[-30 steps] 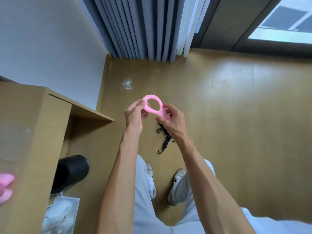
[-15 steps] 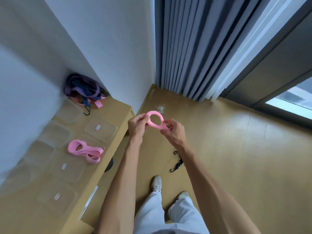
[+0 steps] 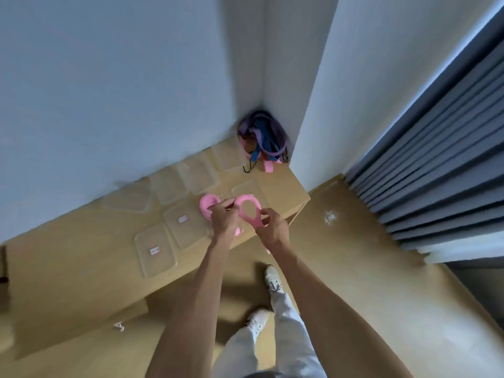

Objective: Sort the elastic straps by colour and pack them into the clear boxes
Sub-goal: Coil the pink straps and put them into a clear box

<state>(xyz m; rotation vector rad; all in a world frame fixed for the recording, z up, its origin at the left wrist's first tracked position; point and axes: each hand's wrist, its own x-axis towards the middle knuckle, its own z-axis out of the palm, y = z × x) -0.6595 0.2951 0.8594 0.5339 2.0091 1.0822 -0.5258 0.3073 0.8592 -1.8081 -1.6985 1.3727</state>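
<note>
Both hands hold one pink strap (image 3: 249,211) as an open loop above the near edge of the wooden counter (image 3: 81,257). The left hand (image 3: 224,218) pinches the loop's left side with curled fingers; the right hand (image 3: 272,227) pinches its lower right end between thumb and fingers. Just left of the held loop, another pink strap (image 3: 208,204) lies coiled on the counter, partly hidden behind the left hand.

Clear boxes and lids sit in two rows on the counter. The nearer ones, a clear box (image 3: 155,253) and its neighbour (image 3: 185,225), each bear a small white label. Those along the wall (image 3: 109,77) are blurred, so it is hard to say which are boxes and which lids.

In the far corner of the counter a tangled pile of straps (image 3: 263,137), purple, blue and pink with black hooks, rests against the wall. A grey curtain (image 3: 436,159) hangs at the right above the wooden floor (image 3: 368,282).
</note>
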